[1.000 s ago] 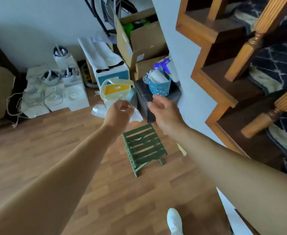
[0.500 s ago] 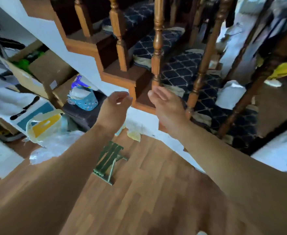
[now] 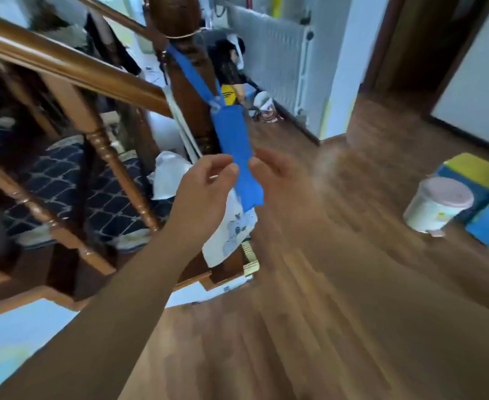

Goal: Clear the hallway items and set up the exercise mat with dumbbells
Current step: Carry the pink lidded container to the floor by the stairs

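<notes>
Left hand (image 3: 205, 194), loosely curled and empty, and right hand (image 3: 278, 180), too blurred to judge its grip, flank the lower part of a blue bag (image 3: 234, 145). The bag hangs by its strap from the stair post (image 3: 188, 111). A white tub (image 3: 436, 203) stands on the floor (image 3: 353, 284), well to the right.

A long, flat blue fabric bag (image 3: 233, 137) is hung by a blue strap (image 3: 191, 70) from the dark wooden stair post (image 3: 185, 90), slanting down to the right. A white tub (image 3: 436, 206) with a pinkish lid is stood upright on the wooden floor (image 3: 324, 313) near its right edge, just in front of a blue and yellow box (image 3: 477, 174).
</notes>
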